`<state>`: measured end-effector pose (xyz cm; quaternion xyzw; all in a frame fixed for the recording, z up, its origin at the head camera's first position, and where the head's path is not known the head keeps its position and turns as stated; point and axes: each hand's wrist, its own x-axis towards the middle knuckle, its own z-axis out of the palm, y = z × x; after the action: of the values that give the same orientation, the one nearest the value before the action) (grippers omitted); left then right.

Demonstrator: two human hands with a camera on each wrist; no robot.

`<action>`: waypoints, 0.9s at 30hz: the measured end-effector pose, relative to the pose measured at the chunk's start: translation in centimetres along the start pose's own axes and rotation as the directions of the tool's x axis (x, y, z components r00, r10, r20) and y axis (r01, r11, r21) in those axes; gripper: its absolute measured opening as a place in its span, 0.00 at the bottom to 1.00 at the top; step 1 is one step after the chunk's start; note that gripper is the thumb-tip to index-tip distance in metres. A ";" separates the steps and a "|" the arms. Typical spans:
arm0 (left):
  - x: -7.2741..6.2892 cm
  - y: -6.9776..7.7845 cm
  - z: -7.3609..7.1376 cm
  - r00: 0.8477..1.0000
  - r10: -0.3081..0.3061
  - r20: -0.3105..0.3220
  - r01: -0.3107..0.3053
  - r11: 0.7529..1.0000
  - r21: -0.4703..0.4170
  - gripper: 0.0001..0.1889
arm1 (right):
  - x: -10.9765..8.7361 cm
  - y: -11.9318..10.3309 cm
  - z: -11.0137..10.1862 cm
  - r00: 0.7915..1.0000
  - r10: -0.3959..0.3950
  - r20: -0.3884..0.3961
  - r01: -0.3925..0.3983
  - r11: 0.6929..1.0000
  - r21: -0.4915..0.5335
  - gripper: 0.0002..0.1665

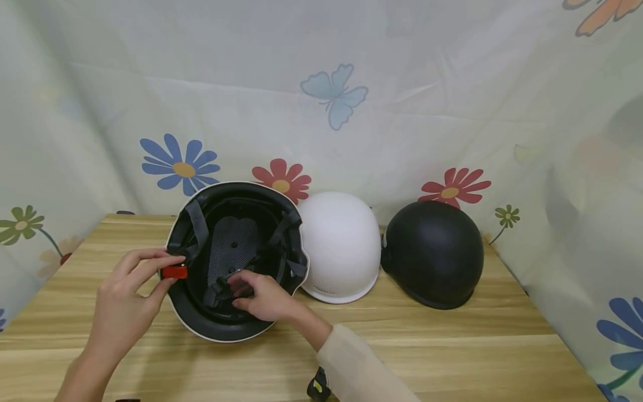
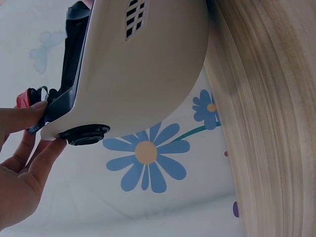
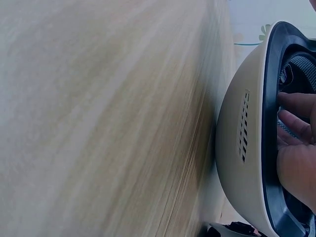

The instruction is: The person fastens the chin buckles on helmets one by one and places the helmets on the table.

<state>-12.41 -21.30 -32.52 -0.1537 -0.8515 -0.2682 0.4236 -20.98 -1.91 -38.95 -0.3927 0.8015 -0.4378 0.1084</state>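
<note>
A white helmet [image 1: 236, 338] stands with its black padded inside facing me. My left hand [image 1: 125, 296] grips its left rim, the thumb and fingers around a red buckle [image 1: 174, 272] there. In the left wrist view, fingers reach under the rim by a round black fitting [image 2: 85, 134]. My right hand [image 1: 263, 296] reaches inside the helmet with bent fingers, fingertips right at a black strap fitting [image 1: 217, 291]. I cannot tell whether they pinch it. Grey straps [image 1: 198, 223] hang along the inner sides.
Another white helmet [image 1: 341, 245] and a black helmet [image 1: 434, 254] sit to the right on the wooden table [image 1: 427, 352]. A small black piece with a yellow mark [image 1: 318, 385] lies at the front, beside the right sleeve [image 1: 361, 365]. A flowered cloth [image 1: 402, 128] hangs behind.
</note>
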 end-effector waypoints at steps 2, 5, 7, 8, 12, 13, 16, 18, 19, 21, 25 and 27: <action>0.1 0.0 0.0 1.000 0.000 -0.002 0.000 1.000 -0.003 0.23 | 0.1 0.0 0.0 1.000 -0.002 -0.001 0.002 1.000 -0.011 0.18; 0.1 -0.1 0.0 1.000 -0.003 0.001 0.003 1.000 -0.001 0.23 | 0.1 -0.2 -0.1 1.000 -0.003 0.006 0.003 1.000 -0.028 0.19; 0.2 0.0 -0.1 1.000 -0.005 0.003 0.005 1.000 0.001 0.23 | 0.2 -0.3 -0.1 1.000 -0.001 0.012 0.001 0.999 -0.037 0.19; 0.2 0.0 -0.1 1.000 -0.006 0.004 0.006 1.000 0.001 0.23 | 0.2 -0.4 -0.2 1.000 0.000 0.014 0.001 0.999 -0.041 0.19; 0.3 -0.1 -0.1 1.000 -0.004 0.001 0.004 1.000 0.001 0.23 | 0.3 -0.4 -0.3 1.000 0.001 0.010 -0.001 0.999 -0.044 0.19; 0.3 -0.1 -0.1 1.000 -0.005 0.002 0.005 1.000 0.001 0.23 | 0.3 -0.4 -0.3 1.000 0.004 0.007 -0.004 0.999 -0.034 0.18; 0.3 -0.3 -0.1 1.000 -0.004 0.001 0.004 1.000 -0.003 0.23 | 0.1 -0.3 -0.3 1.000 0.013 -0.007 -0.013 1.000 0.010 0.16; 0.3 -0.4 -0.1 1.000 -0.004 0.002 0.004 1.000 -0.004 0.23 | 0.0 -0.3 -0.4 1.000 0.023 -0.018 -0.022 0.998 0.059 0.15; 0.3 -0.4 -0.1 1.000 -0.003 0.001 0.003 1.000 -0.005 0.23 | -0.1 -0.2 -0.5 0.999 0.027 -0.024 -0.025 0.996 0.082 0.14; 0.3 -0.4 -0.1 1.000 -0.006 0.001 0.006 1.000 -0.005 0.23 | -0.3 -0.4 -0.6 0.999 0.035 -0.039 -0.030 0.992 0.126 0.13; 0.2 -0.5 -0.1 1.000 -0.022 0.004 0.022 1.000 0.005 0.23 | -0.7 -0.9 -1.1 0.997 0.048 -0.063 -0.035 0.980 0.197 0.12; 0.2 -0.6 0.0 0.999 -0.034 0.004 0.033 0.999 0.014 0.22 | -0.7 -1.2 -1.4 0.996 0.050 -0.071 -0.034 0.976 0.213 0.11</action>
<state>-12.82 -21.80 -32.54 -0.1371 -0.8567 -0.2691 0.4181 -20.59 -0.87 -37.28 -0.3449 0.7619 -0.5331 0.1282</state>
